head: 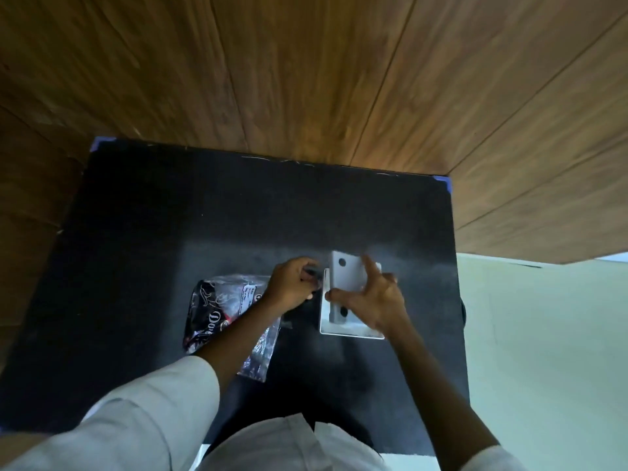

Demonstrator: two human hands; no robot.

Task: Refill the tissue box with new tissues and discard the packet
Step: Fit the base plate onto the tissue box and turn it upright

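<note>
A white tissue box [351, 329] stands on the black table [170, 215], right of centre. A white panel [346, 275] with two dark round holes lies tilted over it, under the spread fingers of my right hand [368, 297]. My left hand [294, 283] is curled at the box's left edge around something dark and small; what it is cannot be made out. The tissue packet [217, 311], shiny dark plastic with white lettering, lies flat to the left of the box, partly hidden by my left forearm.
A wood-panelled wall [323, 79] rises right behind the table's far edge. Pale floor [543, 334] shows to the right of the table. Blue tape marks the table's far corners [443, 181].
</note>
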